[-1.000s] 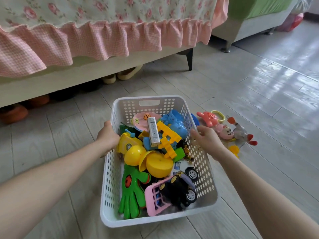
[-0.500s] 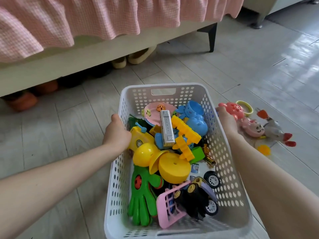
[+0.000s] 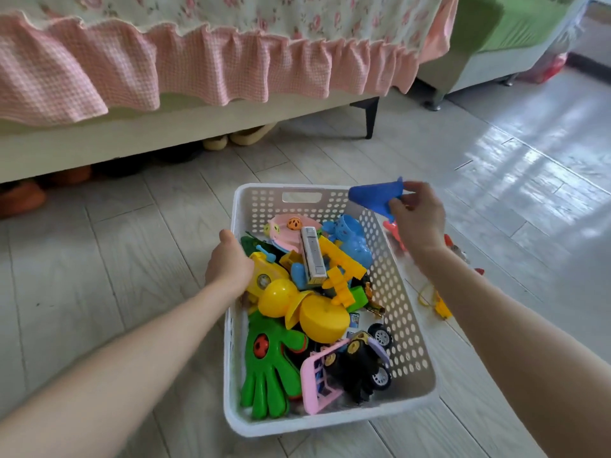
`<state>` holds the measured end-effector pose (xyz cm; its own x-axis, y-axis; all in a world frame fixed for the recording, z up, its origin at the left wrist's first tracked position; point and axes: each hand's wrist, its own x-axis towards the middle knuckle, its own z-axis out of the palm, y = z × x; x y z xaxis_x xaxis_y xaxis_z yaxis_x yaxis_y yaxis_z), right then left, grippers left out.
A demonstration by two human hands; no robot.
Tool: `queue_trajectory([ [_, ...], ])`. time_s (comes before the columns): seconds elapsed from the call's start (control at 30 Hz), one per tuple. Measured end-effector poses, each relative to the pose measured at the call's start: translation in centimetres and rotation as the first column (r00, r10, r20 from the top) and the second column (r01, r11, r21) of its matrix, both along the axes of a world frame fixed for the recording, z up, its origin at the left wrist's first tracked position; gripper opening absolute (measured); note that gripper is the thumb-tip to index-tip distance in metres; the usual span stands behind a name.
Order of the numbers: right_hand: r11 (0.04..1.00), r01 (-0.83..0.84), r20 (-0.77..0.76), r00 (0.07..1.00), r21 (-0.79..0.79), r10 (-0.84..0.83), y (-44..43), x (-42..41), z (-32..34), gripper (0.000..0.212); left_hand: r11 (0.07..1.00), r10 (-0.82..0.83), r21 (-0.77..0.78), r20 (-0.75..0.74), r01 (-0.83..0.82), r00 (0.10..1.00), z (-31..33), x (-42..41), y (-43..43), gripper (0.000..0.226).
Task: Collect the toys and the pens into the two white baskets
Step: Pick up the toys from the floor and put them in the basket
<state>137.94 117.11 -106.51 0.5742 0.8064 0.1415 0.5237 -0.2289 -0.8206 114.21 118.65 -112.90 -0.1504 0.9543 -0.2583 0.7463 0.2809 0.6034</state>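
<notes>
Bare left hand (image 3: 228, 266) and bare right hand (image 3: 418, 216). Behind the hands, left forearm (image 3: 132, 352) and right forearm (image 3: 496, 325) likewise bare, slim and smooth, uncovered as far back as seen.

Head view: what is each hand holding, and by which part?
The right hand pinches a blue toy by its right end. The left hand grips the basket by its left rim.
</notes>
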Motion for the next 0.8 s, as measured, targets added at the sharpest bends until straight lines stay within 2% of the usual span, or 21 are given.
queue_trajectory([
  [0.13,0.980,-0.108,0.031,0.993,-0.169,0.115,-1.3,-3.8,0.9,0.041,1.000,0.005,-0.015,0.031,-0.005,0.999,0.2,0.1,0.0,0.030],
  [0.27,0.947,-0.067,0.176,0.976,-0.316,0.128,-4.2,-4.6,1.7,0.034,0.996,-0.030,-0.084,0.090,0.037,0.995,0.9,-0.3,0.1,0.032],
  [0.4,0.877,-0.050,0.294,0.932,-0.477,0.213,-6.7,-4.0,4.3,0.023,0.968,-0.152,-0.183,0.113,0.171,0.982,1.7,-1.9,0.1,0.040],
  [0.57,0.855,-0.016,0.344,0.911,-0.519,0.226,-7.4,-3.8,6.6,0.024,0.948,-0.190,-0.228,0.150,0.220,0.970,2.7,-3.0,-0.4,0.047],
  [0.67,0.833,-0.032,0.383,0.878,-0.552,0.288,-6.0,-3.0,5.4,0.023,0.948,-0.191,-0.227,0.157,0.224,0.969,2.6,-2.6,-0.7,0.049],
  [0.8,0.781,-0.052,0.344,0.878,-0.622,0.332,-3.3,-2.0,2.6,0.026,0.952,-0.122,-0.260,0.154,0.160,0.980,2.1,-2.0,-1.8,0.048],
])
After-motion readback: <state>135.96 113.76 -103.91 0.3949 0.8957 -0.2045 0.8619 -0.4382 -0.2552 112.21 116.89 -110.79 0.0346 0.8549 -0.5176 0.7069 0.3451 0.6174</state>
